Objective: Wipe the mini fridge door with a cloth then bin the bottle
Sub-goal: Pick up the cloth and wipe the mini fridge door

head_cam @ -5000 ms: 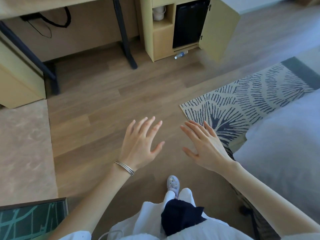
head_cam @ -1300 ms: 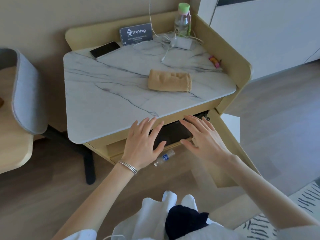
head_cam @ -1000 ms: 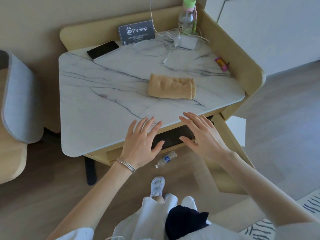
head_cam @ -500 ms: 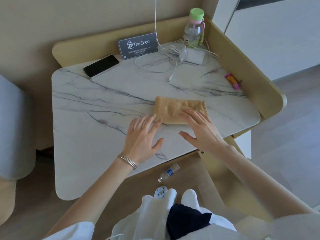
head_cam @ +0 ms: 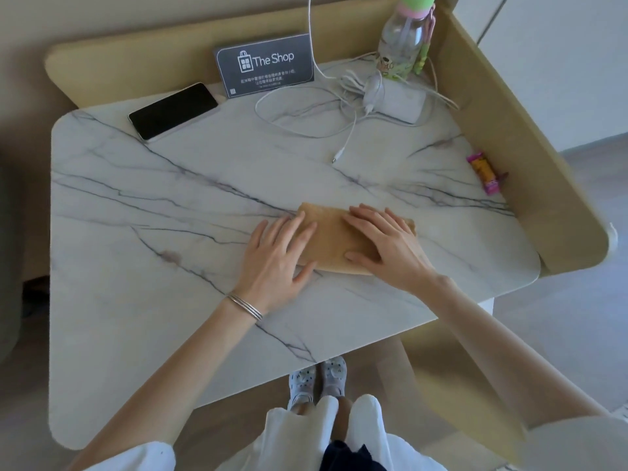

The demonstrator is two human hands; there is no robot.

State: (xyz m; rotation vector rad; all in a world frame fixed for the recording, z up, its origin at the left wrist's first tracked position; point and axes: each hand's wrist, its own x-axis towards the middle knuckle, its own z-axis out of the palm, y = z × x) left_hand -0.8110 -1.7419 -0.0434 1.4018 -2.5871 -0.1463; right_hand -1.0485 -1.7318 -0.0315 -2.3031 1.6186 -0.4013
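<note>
A folded tan cloth (head_cam: 334,237) lies on the white marble tabletop (head_cam: 176,212). My left hand (head_cam: 277,256) rests flat at the cloth's left end, fingers straight, fingertips over its edge. My right hand (head_cam: 384,241) lies flat on the cloth's right half with fingers spread. Neither hand grips it. The mini fridge and the floor bottle are hidden under the tabletop.
At the back of the table sit a black phone (head_cam: 173,110), a "The Shop" sign (head_cam: 266,64), a white charger with cables (head_cam: 397,100) and a green-capped drinking bottle (head_cam: 406,35). A pink snack wrapper (head_cam: 486,173) lies by the wooden side wall (head_cam: 530,164). My feet (head_cam: 319,380) stand below the front edge.
I have stepped closer, so the view looks straight down and the floor bottle has dropped out of sight. Both hands moved forward and came down flat on the cloth.
</note>
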